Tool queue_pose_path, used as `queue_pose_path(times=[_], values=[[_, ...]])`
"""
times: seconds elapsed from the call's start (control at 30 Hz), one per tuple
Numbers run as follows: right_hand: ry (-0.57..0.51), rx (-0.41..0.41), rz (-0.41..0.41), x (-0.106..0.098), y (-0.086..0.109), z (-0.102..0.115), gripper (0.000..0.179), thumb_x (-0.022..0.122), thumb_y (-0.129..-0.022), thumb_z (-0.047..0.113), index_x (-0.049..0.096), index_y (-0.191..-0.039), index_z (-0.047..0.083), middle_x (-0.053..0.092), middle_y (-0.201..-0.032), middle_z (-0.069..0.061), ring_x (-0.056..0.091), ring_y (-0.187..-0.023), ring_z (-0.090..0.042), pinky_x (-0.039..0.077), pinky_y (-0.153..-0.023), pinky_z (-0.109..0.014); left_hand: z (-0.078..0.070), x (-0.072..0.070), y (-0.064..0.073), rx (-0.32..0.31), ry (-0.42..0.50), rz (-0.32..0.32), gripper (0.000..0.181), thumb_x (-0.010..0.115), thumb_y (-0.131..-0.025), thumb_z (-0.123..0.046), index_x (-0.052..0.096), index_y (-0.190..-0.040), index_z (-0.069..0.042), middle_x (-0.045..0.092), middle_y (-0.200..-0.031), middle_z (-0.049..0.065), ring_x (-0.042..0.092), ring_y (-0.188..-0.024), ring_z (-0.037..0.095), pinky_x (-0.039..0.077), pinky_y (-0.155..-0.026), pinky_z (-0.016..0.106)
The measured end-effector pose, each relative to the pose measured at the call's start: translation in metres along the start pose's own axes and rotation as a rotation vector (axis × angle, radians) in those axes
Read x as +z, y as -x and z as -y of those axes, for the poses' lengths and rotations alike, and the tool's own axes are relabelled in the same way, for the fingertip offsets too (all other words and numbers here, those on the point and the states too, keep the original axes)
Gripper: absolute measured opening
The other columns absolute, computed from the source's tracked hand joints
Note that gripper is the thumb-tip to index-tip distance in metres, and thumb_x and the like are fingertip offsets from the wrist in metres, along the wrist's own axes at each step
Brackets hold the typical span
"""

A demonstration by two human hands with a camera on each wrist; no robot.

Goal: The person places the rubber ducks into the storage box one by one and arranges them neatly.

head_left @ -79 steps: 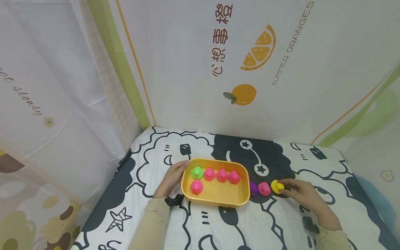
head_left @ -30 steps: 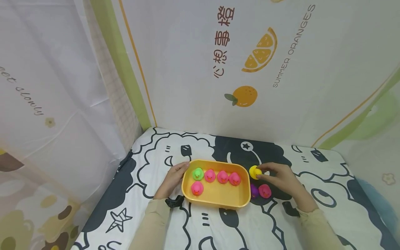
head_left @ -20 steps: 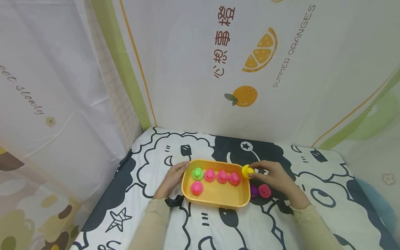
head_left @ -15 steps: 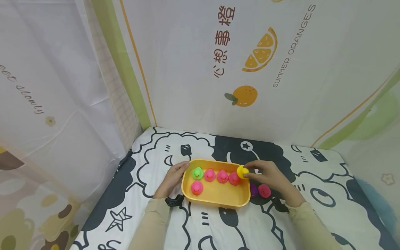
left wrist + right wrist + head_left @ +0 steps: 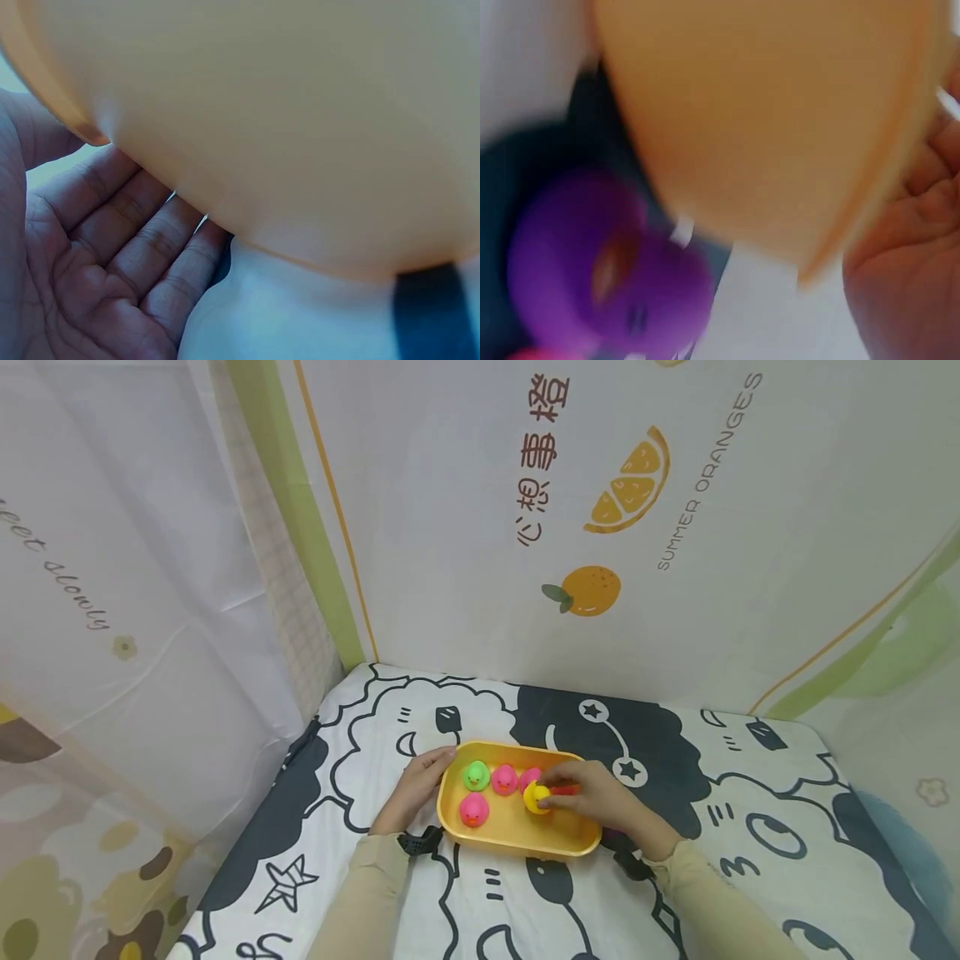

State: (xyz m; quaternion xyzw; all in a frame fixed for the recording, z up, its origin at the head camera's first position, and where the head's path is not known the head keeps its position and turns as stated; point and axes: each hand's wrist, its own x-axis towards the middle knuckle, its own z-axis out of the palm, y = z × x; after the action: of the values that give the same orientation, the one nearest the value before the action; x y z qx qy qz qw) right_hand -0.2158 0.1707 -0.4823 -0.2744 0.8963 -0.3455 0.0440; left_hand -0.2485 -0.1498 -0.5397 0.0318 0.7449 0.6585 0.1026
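My left hand (image 5: 414, 787) grips the left end of a yellow plastic tray (image 5: 517, 850). In the left wrist view the thumb is at the rim and the fingers (image 5: 154, 244) lie against the tray's outer side. Over the tray's right half, my right hand (image 5: 596, 797) pinches a yellow rubber duck (image 5: 536, 798) between thumb and fingers. A green duck (image 5: 476, 776) and several pink ducks (image 5: 505, 779) line the tray's back; the right-hand ones are partly covered by my right hand. Another pink duck (image 5: 474, 810) sits in front at the left.
Outside the tray's right end lies a purple duck (image 5: 615, 262), with a pink edge (image 5: 547, 354) beside it in the right wrist view. My right forearm hides most of that spot in the head view. A printed cloth (image 5: 420, 702) covers the table; curtains hang around it.
My right hand has picked up the yellow duck from the cloth at the right and carried it left, over the rim into the tray's area. The left hand has stayed at the tray's left end.
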Motion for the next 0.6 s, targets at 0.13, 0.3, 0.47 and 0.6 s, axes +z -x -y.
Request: queue_pose_path(times=[0.13, 0.3, 0.47, 0.6], values=[[-0.022, -0.024, 0.041, 0.013, -0.008, 0.014, 0.030, 0.085, -0.081, 0.037, 0.076, -0.105, 0.019, 0.070, -0.095, 0.014, 0.064, -0.091, -0.015, 0.060, -0.083, -0.032, 0.001, -0.001, -0.001, -0.001, -0.004, 0.007, 0.057, 0.059, -0.096, -0.057, 0.067, -0.132, -0.014, 0.061, -0.140, 0.004, 0.051, -0.136, 0.027, 0.045, -0.111, 0.045], [-0.001, 0.017, 0.091, 0.026, -0.018, 0.028, 0.027, 0.085, -0.081, 0.036, 0.076, -0.102, 0.021, 0.069, -0.094, 0.015, 0.062, -0.090, -0.010, 0.058, -0.082, -0.027, 0.001, -0.001, -0.001, -0.003, -0.003, 0.007, 0.058, 0.058, -0.096, -0.059, 0.067, -0.132, -0.014, 0.061, -0.140, 0.004, 0.050, -0.136, 0.027, 0.044, -0.111, 0.046], [0.041, 0.043, 0.124, 0.035, -0.027, 0.034, 0.028, 0.085, -0.081, 0.034, 0.075, -0.103, 0.021, 0.069, -0.092, 0.015, 0.061, -0.087, -0.011, 0.056, -0.077, -0.025, 0.001, -0.002, -0.001, -0.008, 0.006, 0.006, 0.058, 0.059, -0.096, -0.058, 0.067, -0.132, -0.014, 0.061, -0.140, 0.005, 0.050, -0.136, 0.027, 0.044, -0.112, 0.046], [0.044, 0.046, 0.141, 0.041, -0.031, 0.037, 0.028, 0.086, -0.081, 0.032, 0.076, -0.103, 0.019, 0.070, -0.091, 0.015, 0.059, -0.084, -0.012, 0.055, -0.074, -0.024, 0.001, -0.001, -0.001, -0.010, 0.010, 0.011, 0.058, 0.058, -0.096, -0.058, 0.067, -0.133, -0.014, 0.061, -0.140, 0.005, 0.050, -0.135, 0.028, 0.045, -0.111, 0.046]])
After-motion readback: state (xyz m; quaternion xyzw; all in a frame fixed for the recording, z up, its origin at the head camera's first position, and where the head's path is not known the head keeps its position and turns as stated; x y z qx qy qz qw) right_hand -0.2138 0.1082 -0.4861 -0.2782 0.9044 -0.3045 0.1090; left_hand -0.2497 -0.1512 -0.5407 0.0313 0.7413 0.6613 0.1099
